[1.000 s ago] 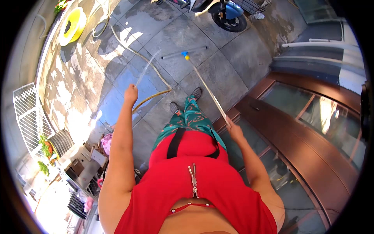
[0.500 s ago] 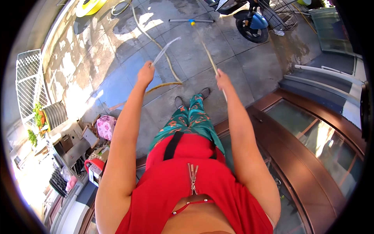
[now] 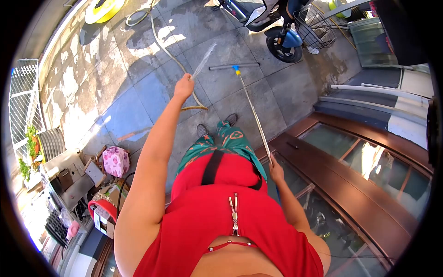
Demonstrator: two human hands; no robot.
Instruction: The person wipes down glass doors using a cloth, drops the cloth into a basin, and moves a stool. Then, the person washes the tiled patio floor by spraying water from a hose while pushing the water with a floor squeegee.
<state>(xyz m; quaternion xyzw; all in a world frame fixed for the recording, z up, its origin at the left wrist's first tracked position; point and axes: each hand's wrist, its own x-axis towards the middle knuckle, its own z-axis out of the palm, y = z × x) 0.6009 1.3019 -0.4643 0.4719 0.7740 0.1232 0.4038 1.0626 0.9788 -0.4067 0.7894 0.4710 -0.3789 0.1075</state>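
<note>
My left hand (image 3: 184,86) is closed around the end of a yellowish hose (image 3: 165,48), stretched out ahead of me. A jet of water (image 3: 203,61) sprays forward from it onto the grey paving (image 3: 194,51). Down by my right hip, my right hand (image 3: 276,170) grips the pole of a floor squeegee (image 3: 254,113). Its wide head (image 3: 234,67), with a blue and yellow joint, lies across the tiles in front of my feet. The hose's slack runs along the ground, with a bend near my shoes (image 3: 202,130).
An electric scooter (image 3: 284,44) with a wire basket stands ahead to the right. A brown-framed glass door (image 3: 341,175) is close on my right. Boxes and a pink flowered bag (image 3: 116,161) sit at left. A yellow round object (image 3: 104,10) lies far left.
My right hand has drawn back toward my hip, pulling the squeegee head nearer to me. The left hand still sprays water, slightly further right and lower in view.
</note>
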